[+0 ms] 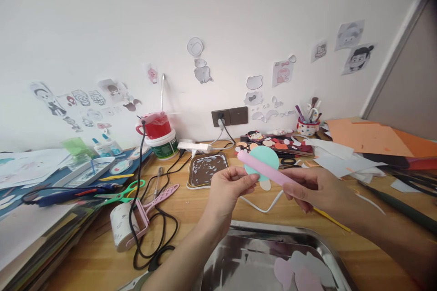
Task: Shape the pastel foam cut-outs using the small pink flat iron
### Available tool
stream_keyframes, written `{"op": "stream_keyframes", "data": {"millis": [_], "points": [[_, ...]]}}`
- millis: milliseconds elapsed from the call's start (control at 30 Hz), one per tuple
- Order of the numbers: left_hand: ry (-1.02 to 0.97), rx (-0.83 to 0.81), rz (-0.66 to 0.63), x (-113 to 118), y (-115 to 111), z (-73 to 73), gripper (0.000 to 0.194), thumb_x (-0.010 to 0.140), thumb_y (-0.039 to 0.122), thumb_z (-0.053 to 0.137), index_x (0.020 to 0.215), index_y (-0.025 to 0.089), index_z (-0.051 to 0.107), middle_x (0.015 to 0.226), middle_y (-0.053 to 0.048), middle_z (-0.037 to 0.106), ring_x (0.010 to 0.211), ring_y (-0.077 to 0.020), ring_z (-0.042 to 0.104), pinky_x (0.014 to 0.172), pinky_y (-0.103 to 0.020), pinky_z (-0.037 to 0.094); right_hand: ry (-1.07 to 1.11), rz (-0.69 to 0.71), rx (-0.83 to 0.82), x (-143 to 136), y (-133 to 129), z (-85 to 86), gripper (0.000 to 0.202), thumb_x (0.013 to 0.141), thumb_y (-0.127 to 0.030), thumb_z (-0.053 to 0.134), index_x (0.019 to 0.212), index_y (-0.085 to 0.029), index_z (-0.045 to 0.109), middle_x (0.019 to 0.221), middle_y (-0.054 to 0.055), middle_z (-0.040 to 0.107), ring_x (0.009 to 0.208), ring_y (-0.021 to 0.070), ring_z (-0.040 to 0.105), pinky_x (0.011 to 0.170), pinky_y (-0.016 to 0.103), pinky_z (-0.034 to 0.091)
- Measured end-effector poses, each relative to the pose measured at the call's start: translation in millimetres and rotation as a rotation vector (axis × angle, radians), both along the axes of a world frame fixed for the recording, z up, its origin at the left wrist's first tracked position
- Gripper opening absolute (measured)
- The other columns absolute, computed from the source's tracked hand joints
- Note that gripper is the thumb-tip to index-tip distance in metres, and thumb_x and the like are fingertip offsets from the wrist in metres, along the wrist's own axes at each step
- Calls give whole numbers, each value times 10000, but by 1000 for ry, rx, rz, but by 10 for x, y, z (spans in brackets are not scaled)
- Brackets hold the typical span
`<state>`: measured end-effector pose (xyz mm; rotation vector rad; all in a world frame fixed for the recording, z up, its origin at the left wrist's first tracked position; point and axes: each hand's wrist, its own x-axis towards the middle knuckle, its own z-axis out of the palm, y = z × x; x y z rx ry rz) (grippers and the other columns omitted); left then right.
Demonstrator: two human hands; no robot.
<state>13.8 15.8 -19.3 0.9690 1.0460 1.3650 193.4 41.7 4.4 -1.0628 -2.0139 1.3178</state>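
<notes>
My left hand point(235, 184) pinches the lower left edge of a round mint-green cutout point(269, 159) between thumb and fingers. A small pale rounded piece point(265, 185) shows below it. My right hand point(309, 186) grips the lower right end of a pink stick point(262, 167), thick and round. The stick lies slantwise across the front of the cutout, its rough tip up and left; I cannot tell whether the two touch. Below both hands is a shiny metal tray point(235, 232), with pink cutouts point(307, 277) and grey cutouts point(312, 261) in it.
Left are green scissors point(126, 193), a pink-handled roller point(126, 225), black cables point(164, 227) and paper stacks. A dark sponge tray point(206, 170), power strip point(194, 146) and red-and-white tub point(162, 138) stand behind. Orange sheets point(372, 138) and a pen cup point(308, 126) are at right.
</notes>
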Motion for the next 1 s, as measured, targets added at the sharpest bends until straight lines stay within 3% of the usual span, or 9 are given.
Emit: {"op": "stream_keyframes", "data": {"millis": [267,767,1000], "points": [[43,2,7,-1,9,9,198,561,266,679,622,112,570,588,-8,556,556,-63,491,582,-182,403,-5,-19,-16,5,2,-10,302,762,-384,469,966,-172,536,609,-29,436,438,60,390,419,195,308],[43,-29,12,-22,53,-35,200,545,257,685,594,115,553,580,-12,555,536,-64,487,561,-183,394,30,-86,57,91,92,-90,260,763,-411,449,687,-178,533,573,-16,497,445,72,396,422,183,318],[52,-22,4,-25,55,-46,200,559,267,675,606,114,555,608,-27,570,549,-70,493,566,-187,393,55,-142,57,72,86,-82,313,738,-439,462,595,-166,511,506,-30,453,411,65,382,396,178,313]]}}
